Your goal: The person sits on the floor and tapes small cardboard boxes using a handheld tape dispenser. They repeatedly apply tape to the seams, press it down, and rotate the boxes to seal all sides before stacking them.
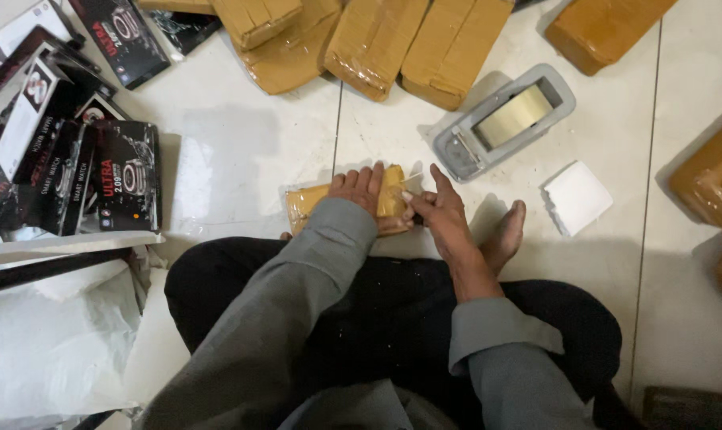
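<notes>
A small parcel wrapped in brown tape (309,203) lies on the white tiled floor just in front of my crossed legs. My left hand (361,187) presses flat on top of it, fingers together. My right hand (434,209) is at the parcel's right end, thumb and fingers pinching or smoothing the tape at that edge. Both arms wear grey sleeves. My bare foot (506,235) rests on the floor right of the hands.
A grey tape dispenser (504,121) with a clear roll sits beyond the hands. A white paper stack (577,197) lies to its right. Several brown wrapped parcels (377,40) line the top and right. Black product boxes (98,171) pile at the left, white packing sheets (58,334) below.
</notes>
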